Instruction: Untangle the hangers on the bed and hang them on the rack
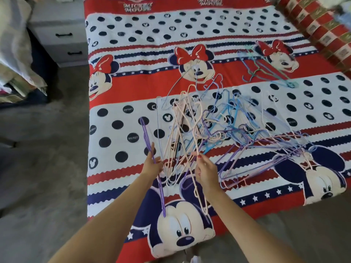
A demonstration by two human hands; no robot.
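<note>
While thin wire hangers (218, 126) tangle, left hand (152, 165) grips 1 purple hanger (150, 149).

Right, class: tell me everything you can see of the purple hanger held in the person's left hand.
The purple hanger is thin and looks like plastic-coated wire. Seen nearly edge-on, it runs as a long narrow line from over the polka-dot band of the bedspread down to the printed mouse face near the bed's foot. The left hand grips it near its middle, left of the tangled pile.
</note>
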